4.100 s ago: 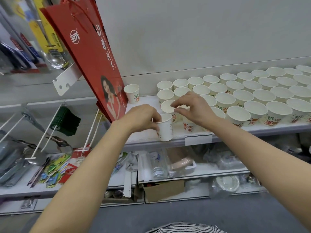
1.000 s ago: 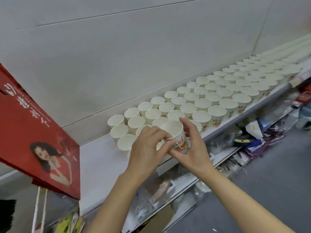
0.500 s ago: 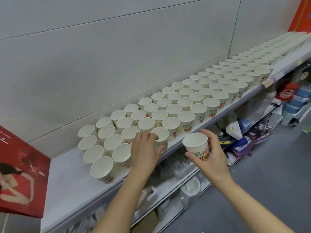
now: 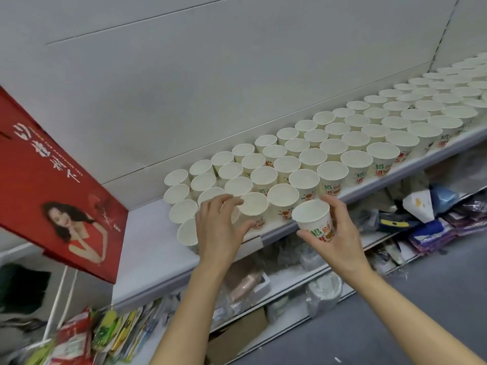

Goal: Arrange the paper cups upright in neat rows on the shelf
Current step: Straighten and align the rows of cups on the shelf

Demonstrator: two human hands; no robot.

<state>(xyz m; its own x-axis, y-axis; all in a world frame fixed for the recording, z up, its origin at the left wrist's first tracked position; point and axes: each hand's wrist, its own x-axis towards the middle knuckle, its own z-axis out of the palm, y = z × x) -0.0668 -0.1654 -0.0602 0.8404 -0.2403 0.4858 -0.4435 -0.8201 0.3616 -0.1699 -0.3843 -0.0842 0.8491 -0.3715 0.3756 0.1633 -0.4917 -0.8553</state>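
Evidently, a loose cup [image 4: 315, 222] is clasped upright by the right hand [image 4: 334, 241], fingers curled round its printed wall, and is held out in front of the shelf [image 4: 147, 262], just clear of its front edge, presumably so that it can be set down without tipping its neighbours. The left hand [image 4: 220, 227] is spread over the front-row cups [image 4: 253, 206] at the left end of the shelf, fingers straight and touching rims, probably to steady them. Behind these, the rows of cups [image 4: 355, 143] stand upright along the shelf. A red gift bag [image 4: 47, 185] hangs left of the shelf's bare end.
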